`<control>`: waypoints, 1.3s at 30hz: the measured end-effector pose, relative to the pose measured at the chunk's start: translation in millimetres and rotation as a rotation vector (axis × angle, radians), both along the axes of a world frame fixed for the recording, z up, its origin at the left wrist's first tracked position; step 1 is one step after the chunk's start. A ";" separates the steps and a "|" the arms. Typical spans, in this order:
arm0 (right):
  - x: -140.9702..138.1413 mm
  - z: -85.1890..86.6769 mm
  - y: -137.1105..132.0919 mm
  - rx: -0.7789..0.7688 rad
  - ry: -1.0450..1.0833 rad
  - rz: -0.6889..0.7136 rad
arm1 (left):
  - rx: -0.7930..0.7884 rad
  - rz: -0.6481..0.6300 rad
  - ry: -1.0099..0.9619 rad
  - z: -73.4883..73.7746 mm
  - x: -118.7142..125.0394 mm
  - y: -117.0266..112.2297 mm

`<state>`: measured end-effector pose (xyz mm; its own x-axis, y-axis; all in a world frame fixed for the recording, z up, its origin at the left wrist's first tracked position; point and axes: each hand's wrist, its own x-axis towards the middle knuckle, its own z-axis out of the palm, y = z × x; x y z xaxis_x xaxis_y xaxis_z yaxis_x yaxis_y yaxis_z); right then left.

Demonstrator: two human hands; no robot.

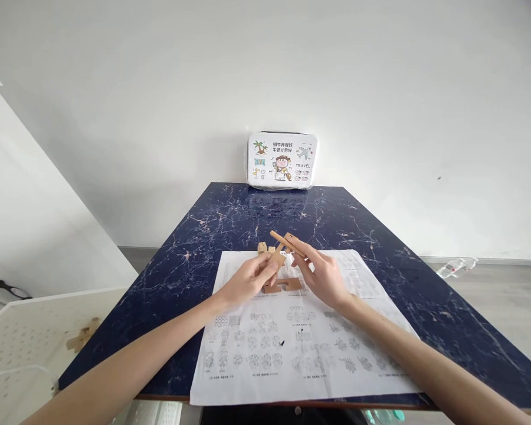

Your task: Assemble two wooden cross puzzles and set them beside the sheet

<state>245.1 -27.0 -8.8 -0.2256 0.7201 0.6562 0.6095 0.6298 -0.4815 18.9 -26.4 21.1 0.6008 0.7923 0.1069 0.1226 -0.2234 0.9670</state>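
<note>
Your left hand (252, 274) had its grip pinched, thumb over fingers, on a flat tan wooden piece (278, 259). Your right hand (325, 274) had its grip closed around a slim, straight tan wooden stick (287, 242), which slanted up and away from your fingers. Both pieces were above the sheet, close together; whether they touched could not be told. Below them, a flat, notched tan wooden piece (294, 284) lay on the large white printed paper sheet (230, 389). Small pale wooden blocks (262, 248) stood by the sheet's far edge, beyond your left hand.

The sheet's near edge reached the front of the dark blue, marble-patterned tabletop (358, 221). You had a strip of surface along each side of the sheet and a deeper stretch beyond it, up to the white rectangular case (283, 177) against the pale wall (159, 88). A white perforated basket (22, 336) sat beside the left edge.

The case read "TRAVEL" at its right and "奶牛养得好,牛奶才会好" at the top, above a cartoon figure. The sheet carried rows of small line diagrams with captions too small to read.
</note>
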 end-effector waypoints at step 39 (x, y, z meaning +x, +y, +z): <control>2.5 -5.6 -4.3 -0.067 -0.159 0.180 | 1.006 0.148 0.498 0.2 -22.5 17.9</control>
<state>247.6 -31.3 -14.4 -0.4506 0.6997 0.5545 0.5618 0.7049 -0.4330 -3.6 -8.6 21.3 0.6620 0.5482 0.5111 0.5336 -0.8236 0.1923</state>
